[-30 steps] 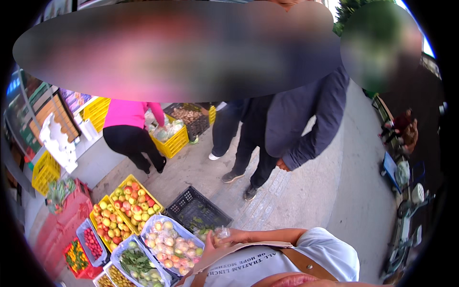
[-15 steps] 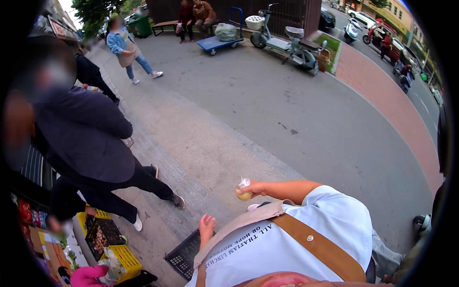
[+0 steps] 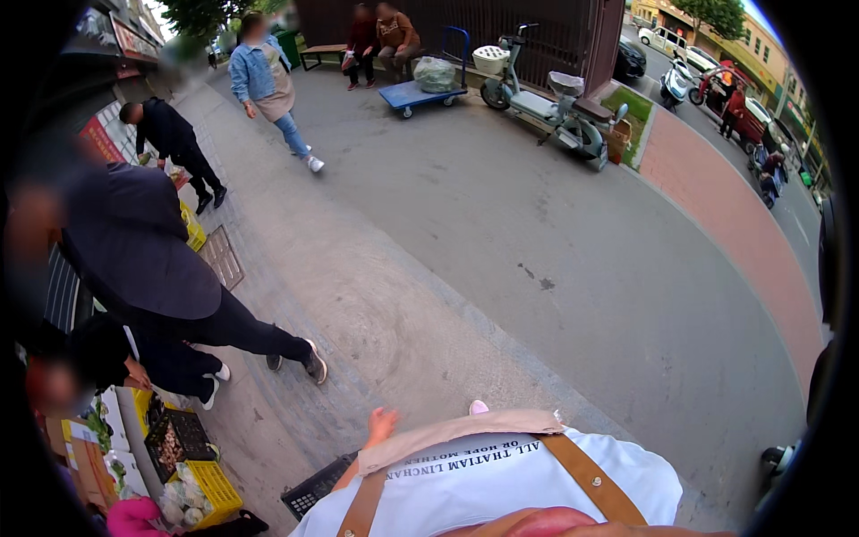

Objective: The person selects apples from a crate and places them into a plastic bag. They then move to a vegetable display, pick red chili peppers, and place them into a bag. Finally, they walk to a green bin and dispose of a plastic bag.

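Note:
My left hand (image 3: 382,424) is in front of my body with its fingers loosely apart and nothing visible in them. Beside its forearm stands a black plastic crate (image 3: 313,490), partly covered by my shirt. I wear a beige apron (image 3: 465,431) with brown straps over a white shirt. My right hand is out of sight, so whatever it holds cannot be seen. The tip of a pink shoe (image 3: 479,407) shows past the apron's upper edge.
At left, a person in a dark jacket (image 3: 148,237) stands beside produce in a yellow crate (image 3: 219,492) and a black crate (image 3: 183,438). A person in a denim jacket (image 3: 259,76) walks farther off. A blue trolley (image 3: 412,96) and scooter (image 3: 564,112) stand at the back.
My right hand, holding a clear bag with something yellowish, has gone out of view. My left hand stays near the apron. The denim-jacketed person has stepped to the right.

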`<state>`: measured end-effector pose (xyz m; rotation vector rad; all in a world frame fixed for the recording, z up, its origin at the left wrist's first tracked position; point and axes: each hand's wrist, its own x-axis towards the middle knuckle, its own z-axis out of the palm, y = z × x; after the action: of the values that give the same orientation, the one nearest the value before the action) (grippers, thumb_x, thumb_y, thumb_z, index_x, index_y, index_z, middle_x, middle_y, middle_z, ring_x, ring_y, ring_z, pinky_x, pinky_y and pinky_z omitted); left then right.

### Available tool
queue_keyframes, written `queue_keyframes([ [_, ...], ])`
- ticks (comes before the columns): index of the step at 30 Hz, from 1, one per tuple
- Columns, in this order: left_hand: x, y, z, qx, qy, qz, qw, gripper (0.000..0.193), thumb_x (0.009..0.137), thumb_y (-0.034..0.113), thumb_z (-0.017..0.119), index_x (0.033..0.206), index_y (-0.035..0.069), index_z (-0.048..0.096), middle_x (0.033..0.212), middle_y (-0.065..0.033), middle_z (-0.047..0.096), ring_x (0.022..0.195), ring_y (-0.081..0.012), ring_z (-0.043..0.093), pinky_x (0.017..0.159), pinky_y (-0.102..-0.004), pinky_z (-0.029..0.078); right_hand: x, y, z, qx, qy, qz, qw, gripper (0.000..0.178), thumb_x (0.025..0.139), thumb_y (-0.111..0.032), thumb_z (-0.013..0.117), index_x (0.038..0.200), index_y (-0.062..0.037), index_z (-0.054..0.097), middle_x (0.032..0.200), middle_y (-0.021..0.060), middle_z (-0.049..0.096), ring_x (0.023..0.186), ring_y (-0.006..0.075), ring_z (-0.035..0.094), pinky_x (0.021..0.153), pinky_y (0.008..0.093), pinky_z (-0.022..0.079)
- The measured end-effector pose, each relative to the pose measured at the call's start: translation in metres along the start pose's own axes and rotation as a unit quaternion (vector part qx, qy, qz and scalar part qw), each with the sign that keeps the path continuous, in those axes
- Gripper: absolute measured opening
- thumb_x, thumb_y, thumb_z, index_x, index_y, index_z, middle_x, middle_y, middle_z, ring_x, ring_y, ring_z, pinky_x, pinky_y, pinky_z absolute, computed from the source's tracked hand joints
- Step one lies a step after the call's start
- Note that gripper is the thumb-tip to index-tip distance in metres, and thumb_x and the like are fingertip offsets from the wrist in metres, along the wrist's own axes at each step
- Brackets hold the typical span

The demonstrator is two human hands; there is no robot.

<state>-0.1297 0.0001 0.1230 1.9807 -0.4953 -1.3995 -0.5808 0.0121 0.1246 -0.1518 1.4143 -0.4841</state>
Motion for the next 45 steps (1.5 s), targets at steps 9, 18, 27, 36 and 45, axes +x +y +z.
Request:
queue_keyframes([
  [9,0.087,-0.129,-0.008,0.221,0.250,-0.034,0.942,0.053,0.057,0.041,0.070,0.090,0.000,0.060,0.083,-0.0157,0.061,0.081,-0.0284,0.058,0.068,-0.0368,0.046,0.115,-0.177,-0.002,-0.176,0.048,-0.066,0.981,0.037,0.065,-0.031,0.068,0.093,-0.0113,0.053,0.084,0.0060,0.057,0.072,0.0198,0.056,0.059,0.0351,0.046],
  [18,0.202,-0.043,-0.002,0.204,0.277,0.043,0.938,0.065,0.057,0.038,0.068,0.103,-0.005,0.052,0.099,-0.0222,0.056,0.094,-0.0323,0.053,0.081,-0.0368,0.042,0.161,-0.267,0.058,-0.089,0.075,-0.103,0.988,0.049,0.063,-0.035,0.069,0.103,-0.0126,0.051,0.096,0.0068,0.054,0.079,0.0215,0.054,0.063,0.0361,0.045],
  [27,0.161,0.450,0.097,-0.233,-0.075,0.293,0.924,0.052,0.076,0.014,0.054,0.122,0.005,0.033,0.123,-0.0111,0.036,0.109,-0.0196,0.040,0.084,-0.0315,0.036,0.120,-0.295,0.022,0.173,0.084,-0.138,0.972,0.043,0.068,-0.035,0.066,0.100,-0.0111,0.051,0.095,0.0091,0.055,0.082,0.0212,0.055,0.063,0.0371,0.046],
  [36,-0.029,0.708,0.293,-0.247,-0.618,0.481,0.571,0.085,0.062,0.035,0.069,0.129,0.007,0.024,0.131,-0.0117,0.027,0.113,-0.0217,0.038,0.089,-0.0350,0.036,-0.080,-0.462,-0.185,0.291,0.365,-0.448,0.763,0.042,0.068,-0.035,0.066,0.099,-0.0117,0.052,0.095,0.0086,0.055,0.081,0.0208,0.055,0.062,0.0364,0.046],
  [45,-0.046,0.788,0.447,-0.186,-0.633,0.498,0.563,0.081,0.064,0.041,0.069,0.125,0.008,0.029,0.129,-0.0244,0.024,0.111,-0.0306,0.041,0.087,-0.0415,0.036,0.055,-0.680,-0.262,0.230,0.271,-0.388,0.850,0.040,0.068,-0.035,0.066,0.098,-0.0123,0.052,0.094,0.0080,0.055,0.081,0.0204,0.055,0.062,0.0357,0.046],
])
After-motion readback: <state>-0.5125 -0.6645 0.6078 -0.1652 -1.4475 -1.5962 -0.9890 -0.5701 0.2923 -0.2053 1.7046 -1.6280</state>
